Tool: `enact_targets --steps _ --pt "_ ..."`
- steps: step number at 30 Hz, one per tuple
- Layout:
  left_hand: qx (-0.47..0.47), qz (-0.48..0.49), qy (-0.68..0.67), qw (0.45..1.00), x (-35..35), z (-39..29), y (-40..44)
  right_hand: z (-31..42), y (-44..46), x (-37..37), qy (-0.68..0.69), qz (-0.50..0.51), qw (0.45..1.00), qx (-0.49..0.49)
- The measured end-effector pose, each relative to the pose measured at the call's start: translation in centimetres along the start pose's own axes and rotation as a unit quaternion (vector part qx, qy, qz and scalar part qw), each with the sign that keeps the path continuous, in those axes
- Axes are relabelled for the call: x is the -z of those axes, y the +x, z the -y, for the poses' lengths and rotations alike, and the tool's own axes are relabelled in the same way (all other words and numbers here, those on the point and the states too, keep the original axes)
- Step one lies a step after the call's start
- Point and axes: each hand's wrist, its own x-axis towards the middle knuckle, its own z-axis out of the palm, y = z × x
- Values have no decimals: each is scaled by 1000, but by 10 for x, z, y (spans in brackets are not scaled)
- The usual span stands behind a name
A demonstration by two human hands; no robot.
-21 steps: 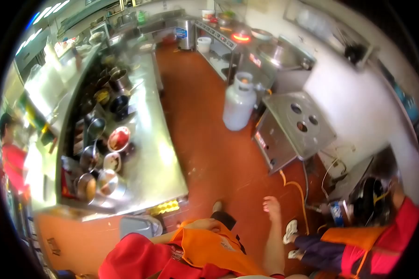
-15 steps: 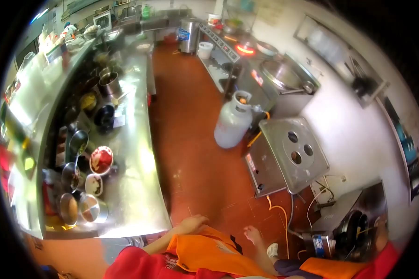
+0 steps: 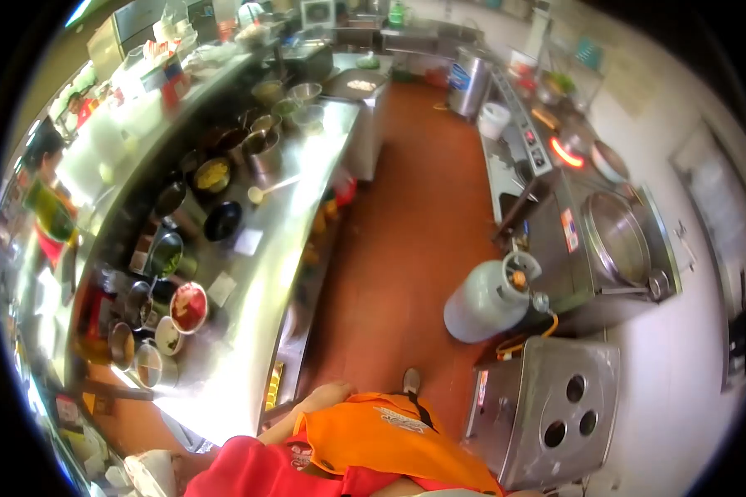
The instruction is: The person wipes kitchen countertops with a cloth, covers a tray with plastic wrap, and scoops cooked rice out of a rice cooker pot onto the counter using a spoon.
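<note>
My left hand (image 3: 330,393) hangs at waist height in front of the orange apron (image 3: 381,431), fingers loosely stretched, with nothing seen in it. The steel counter (image 3: 249,331) is the thing nearest to it, on the left. My right hand is out of view. On that counter stand a bowl of red and pale food (image 3: 188,307), a small white tub (image 3: 169,335) and a metal pot (image 3: 154,366). Farther back are a black bowl (image 3: 223,221), a pan of yellow food (image 3: 212,175) and a wooden spoon (image 3: 272,190).
A grey gas cylinder (image 3: 485,302) stands on the red floor (image 3: 389,248), right of the aisle. Near it is a steel cabinet with three round holes (image 3: 568,398). A glowing red burner (image 3: 566,152) and a large steel pan (image 3: 615,238) are along the right. Another person (image 3: 46,199) is behind the counter.
The view has turned left and moved forward, so cylinder and cabinet sit farther right. My right hand and the person beside the lower-right stove have left the view. A shoe appears ahead of the apron.
</note>
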Motion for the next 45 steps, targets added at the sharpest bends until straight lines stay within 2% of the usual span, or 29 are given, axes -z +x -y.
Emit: enact_targets --steps 3,4,5,6,9,13,15,19,21,22,26,28,31,34,37,41,44,45 --pt "18 15 29 999 40 -41 75 107 129 52 0 -4 995 97" --pt "15 12 38 999 49 -51 101 149 175 67 96 31 982 161" --pt "16 -5 30 999 51 -59 122 213 182 79 163 19 976 141" --pt "19 -25 30 999 63 -59 140 275 195 86 212 78 969 95" --pt "66 -49 0 997 79 -70 195 410 208 97 205 133 966 89" --pt "107 3 -79 991 124 -42 274 508 271 25 186 261 940 121" --pt "99 -5 -62 993 151 -32 324 548 314 10 172 314 925 125" --pt "82 -52 -56 994 237 27 427 666 389 0 153 312 928 135" --pt "84 -57 -34 994 303 42 479 722 429 25 143 263 951 82" --pt "90 -54 -26 994 332 50 499 741 444 34 138 240 960 49" --pt "56 -197 -77 976 417 111 586 782 514 66 148 141 978 27" --pt "43 -230 -92 968 462 128 630 801 525 75 190 109 976 -18" --pt "29 -256 -118 959 523 140 706 782 581 83 273 145 946 -100" --pt "11 -275 -125 953 576 145 793 775 640 86 122 146 981 -49" --pt "20 -292 -126 948 627 151 881 809 716 94 7 161 987 19" --pt "50 -321 -100 940 698 168 984 935 846 110 -3 187 974 125" --pt "130 -270 -335 893 749 183 1056 1091 933 119 2 159 974 159" --pt "117 -252 -400 873 761 196 1079 1136 961 127 62 176 971 149"
